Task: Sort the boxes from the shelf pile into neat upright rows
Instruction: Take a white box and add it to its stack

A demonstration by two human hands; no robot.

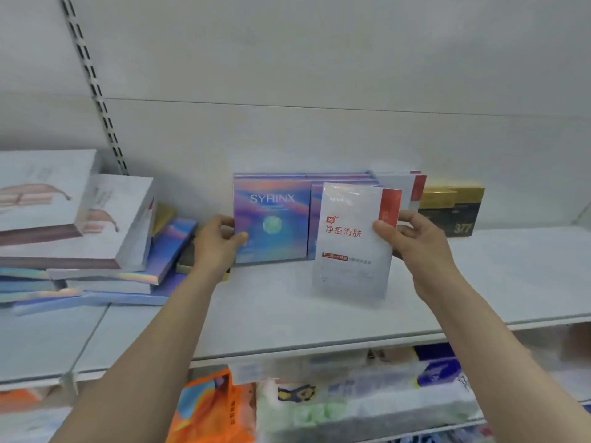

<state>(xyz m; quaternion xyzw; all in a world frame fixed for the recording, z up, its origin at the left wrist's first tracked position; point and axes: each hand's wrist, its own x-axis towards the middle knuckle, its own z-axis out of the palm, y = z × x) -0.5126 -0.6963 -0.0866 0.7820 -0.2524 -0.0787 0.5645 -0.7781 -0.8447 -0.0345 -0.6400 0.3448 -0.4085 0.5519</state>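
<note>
Your left hand (220, 239) grips the side of the upright SYRINX box (271, 219) to steady its row on the shelf (319, 318), while your right hand (412, 238) pinches the white box (353, 241) upright, apparently to join the white row (399, 187) behind.

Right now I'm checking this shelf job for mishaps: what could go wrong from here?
The white box, pinched at its top corner by the right hand, hangs tilted and could slip. The left hand grips the upright SYRINX box; letting go might tip the row. The leaning pile on the left could slide.
</note>
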